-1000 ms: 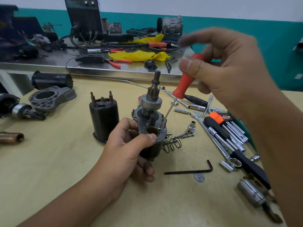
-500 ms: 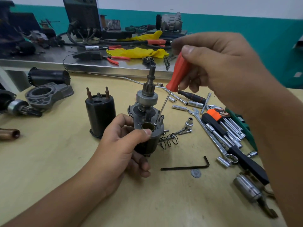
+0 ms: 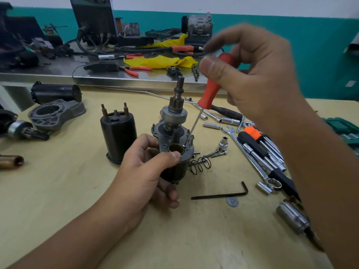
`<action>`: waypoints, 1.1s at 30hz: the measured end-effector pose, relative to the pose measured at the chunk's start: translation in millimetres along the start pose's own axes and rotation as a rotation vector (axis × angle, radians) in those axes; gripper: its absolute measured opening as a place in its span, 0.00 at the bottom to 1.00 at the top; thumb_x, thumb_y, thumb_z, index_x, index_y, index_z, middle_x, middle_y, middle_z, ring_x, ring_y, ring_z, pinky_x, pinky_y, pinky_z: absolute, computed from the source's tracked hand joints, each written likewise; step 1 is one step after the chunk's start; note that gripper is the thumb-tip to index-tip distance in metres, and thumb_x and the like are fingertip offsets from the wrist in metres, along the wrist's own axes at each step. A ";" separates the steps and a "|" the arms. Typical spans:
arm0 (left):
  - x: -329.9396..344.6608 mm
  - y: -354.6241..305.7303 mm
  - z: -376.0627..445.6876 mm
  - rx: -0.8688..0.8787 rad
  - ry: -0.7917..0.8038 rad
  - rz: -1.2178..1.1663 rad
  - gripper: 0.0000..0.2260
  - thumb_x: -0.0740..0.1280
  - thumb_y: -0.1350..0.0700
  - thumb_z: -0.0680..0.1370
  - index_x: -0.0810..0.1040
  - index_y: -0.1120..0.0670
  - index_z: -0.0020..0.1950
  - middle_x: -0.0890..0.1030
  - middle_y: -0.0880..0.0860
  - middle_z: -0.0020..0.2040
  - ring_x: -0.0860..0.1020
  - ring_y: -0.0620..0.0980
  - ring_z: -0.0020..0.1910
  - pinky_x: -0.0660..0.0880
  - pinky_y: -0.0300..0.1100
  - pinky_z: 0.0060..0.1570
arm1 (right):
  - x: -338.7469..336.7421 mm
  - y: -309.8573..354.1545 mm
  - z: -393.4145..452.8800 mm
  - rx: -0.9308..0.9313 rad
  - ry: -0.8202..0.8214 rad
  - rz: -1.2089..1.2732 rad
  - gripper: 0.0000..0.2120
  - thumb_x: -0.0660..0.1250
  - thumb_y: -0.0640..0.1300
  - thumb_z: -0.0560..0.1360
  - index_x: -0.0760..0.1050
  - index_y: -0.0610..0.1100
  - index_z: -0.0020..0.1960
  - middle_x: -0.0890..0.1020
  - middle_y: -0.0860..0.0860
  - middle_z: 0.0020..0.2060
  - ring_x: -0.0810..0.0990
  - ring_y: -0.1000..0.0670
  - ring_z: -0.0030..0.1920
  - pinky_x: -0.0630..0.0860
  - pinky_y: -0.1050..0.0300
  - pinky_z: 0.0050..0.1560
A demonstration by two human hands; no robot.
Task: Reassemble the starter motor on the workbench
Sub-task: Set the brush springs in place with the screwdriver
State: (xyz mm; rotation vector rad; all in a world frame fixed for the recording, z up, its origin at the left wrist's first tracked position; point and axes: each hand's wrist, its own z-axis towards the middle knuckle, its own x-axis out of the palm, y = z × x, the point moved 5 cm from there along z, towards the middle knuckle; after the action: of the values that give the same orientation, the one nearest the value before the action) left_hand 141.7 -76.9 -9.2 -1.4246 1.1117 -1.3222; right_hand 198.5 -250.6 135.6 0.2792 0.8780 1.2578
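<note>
A partly assembled starter motor stands upright near the middle of a pale yellow workbench. Its lower body is a dark cylinder, topped by a grey metal plate with a short brass-coloured sleeve open at the front. A shaft rises from the plate, carrying a silver drive collar and a small toothed pinion gear. Just to its left stands a separate black cylindrical solenoid, upright, with two copper-coloured studs on top. A grey cast nose housing lies further left, and a black motor casing lies on its side behind it.
</note>
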 end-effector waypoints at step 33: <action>-0.5 0.9 1.2 -0.008 0.004 -0.002 0.12 0.75 0.55 0.69 0.75 0.53 0.47 0.85 0.57 0.45 0.75 0.58 0.20 0.78 0.49 0.26 | -2.0 -3.0 1.4 0.094 0.142 0.097 0.13 0.61 0.41 0.84 0.76 0.46 0.67 0.83 0.45 0.52 0.84 0.48 0.35 0.79 0.55 0.34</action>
State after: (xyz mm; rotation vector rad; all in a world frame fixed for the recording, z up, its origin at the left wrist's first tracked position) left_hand 142.8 -76.5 -10.3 -1.4296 1.1195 -1.3236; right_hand 201.5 -253.0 135.5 0.3131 1.0575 1.3406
